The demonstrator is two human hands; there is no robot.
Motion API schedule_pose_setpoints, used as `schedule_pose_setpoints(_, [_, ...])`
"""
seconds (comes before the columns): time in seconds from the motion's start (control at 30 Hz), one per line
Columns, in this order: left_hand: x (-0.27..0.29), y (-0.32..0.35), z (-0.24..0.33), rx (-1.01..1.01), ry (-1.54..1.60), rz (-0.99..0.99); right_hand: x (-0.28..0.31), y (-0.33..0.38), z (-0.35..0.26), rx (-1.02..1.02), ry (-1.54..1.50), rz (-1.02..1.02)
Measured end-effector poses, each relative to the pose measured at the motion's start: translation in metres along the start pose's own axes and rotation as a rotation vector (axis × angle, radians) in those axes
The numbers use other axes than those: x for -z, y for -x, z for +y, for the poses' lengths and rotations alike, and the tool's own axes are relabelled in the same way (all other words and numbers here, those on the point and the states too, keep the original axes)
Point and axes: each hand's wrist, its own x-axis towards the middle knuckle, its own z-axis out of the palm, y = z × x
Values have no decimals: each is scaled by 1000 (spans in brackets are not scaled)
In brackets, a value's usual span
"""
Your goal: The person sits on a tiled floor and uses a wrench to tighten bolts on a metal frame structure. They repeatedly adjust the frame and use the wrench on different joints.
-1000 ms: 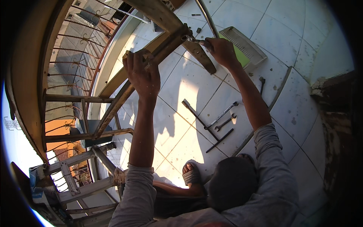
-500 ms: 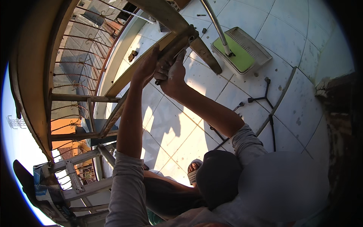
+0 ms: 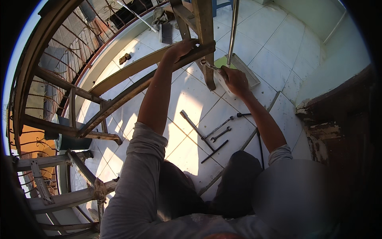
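Observation:
A brown frame of long bars [image 3: 119, 102] slopes across the left and upper middle. My left hand [image 3: 181, 49] is closed over its bar near the upper joint, fingers bent around the edge by the bar's end. My right hand [image 3: 235, 81] grips a combination wrench [image 3: 213, 67]. The wrench's ring end is beside the frame's downward leg, just below the joint; whether it touches anything there I cannot tell. On the tiles below lie an L-shaped wrench [image 3: 193, 127], a double-ended wrench [image 3: 221, 134], a longer wrench [image 3: 218, 127] and a black rod [image 3: 215, 151].
A dustpan [image 3: 250, 75] with a tall metal handle [image 3: 233, 28] stands behind my right hand. Branched black socket wrench parts [image 3: 259, 141] lie nearer me. A second frame [image 3: 67, 199] is at lower left, with a dark bucket [image 3: 65, 140], railing [image 3: 51, 47] and brown lump [image 3: 125, 59] beyond.
Both hands were together at the frame's joint. My right hand has moved right and now visibly holds the wrench; my left stays on the frame. The whole view has shifted.

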Motion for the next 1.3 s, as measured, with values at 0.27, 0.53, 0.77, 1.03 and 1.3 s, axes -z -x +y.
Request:
schedule_pose_setpoints(0.27, [-7,15,16,203,487,-179,14,-45,49,73,194,121])
schedule_pose_setpoints(0.53, [-1,19,11,253,456,-230,27,-78,68,293,370,92])
schedule_pose_setpoints(0.77, [-1,25,25,208,503,-186,-51,-57,68,94,-261,187])
schedule_pose_setpoints(1.03, [-12,10,7,214,404,-219,-102,-28,-76,-673,-2257,-169])
schedule_pose_setpoints(1.3, [23,-30,-39,-100,55,-312,-24,-27,63,78,-65,71])
